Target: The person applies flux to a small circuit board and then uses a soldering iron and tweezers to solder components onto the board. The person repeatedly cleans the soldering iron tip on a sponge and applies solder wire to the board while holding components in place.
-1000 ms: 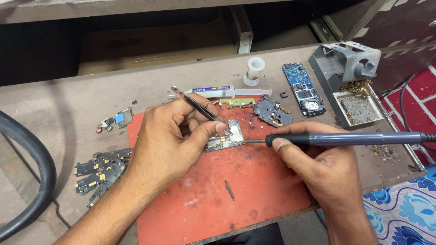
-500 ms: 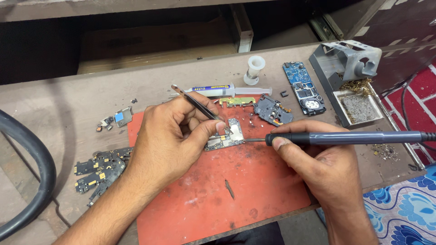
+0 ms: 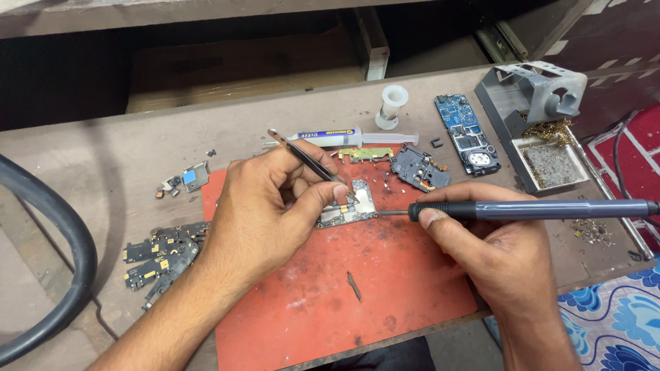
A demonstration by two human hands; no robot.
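My left hand (image 3: 265,216) pinches thin metal tweezers (image 3: 309,161) between thumb and fingers, their tips down on the small circuit board (image 3: 347,206) that lies just above the middle of the frame on the red mat (image 3: 357,288). My right hand (image 3: 491,251) is clamped around the dark soldering iron (image 3: 529,209), whose tip reaches the board's right edge. I judge the board light, stiff and fragile, apt to skate on the mat, so I would hold it only by its bare edges and press gently, keeping clear of the tiny parts.
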